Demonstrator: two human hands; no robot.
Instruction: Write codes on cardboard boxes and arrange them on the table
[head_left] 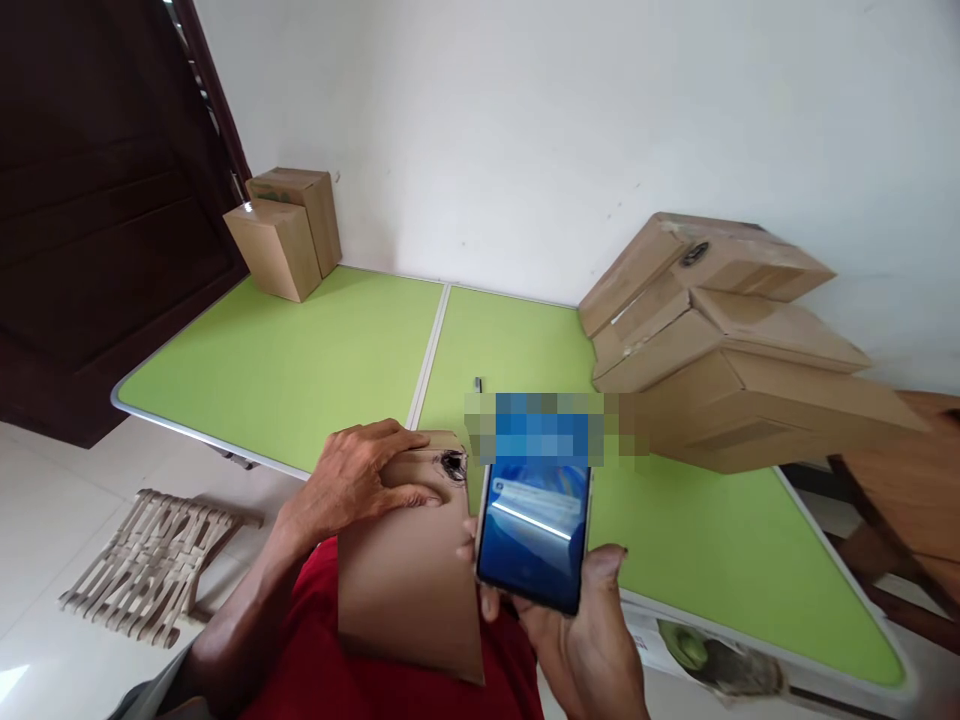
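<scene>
Brown cardboard makes up the box [412, 590] at the near edge of the green table [315, 350], in front of the red cloth [300, 635] of the person's clothing. The left hand [364, 470] grips this box at its far left, thumb on the near side and fingers over the top; a black scribble [453, 464] marks the right end of that top part. Just to the right, the right hand [574, 640] grasps a phone [534, 540], its thumb along the right edge and fingertips at the left. The screen is lit blue with a bright streak across it, and pixelation hides its far end. Whether those left-side fingertips touch the box, I cannot tell.

Beyond the phone lies a small dark object [478, 384], too small to identify. Two boxes [274, 250] stand together at the far left, and a larger pile of cartons [720, 340] leans at the far right, by the white wall [487, 130]. A woven stool [146, 565] sits on the floor, near left.
</scene>
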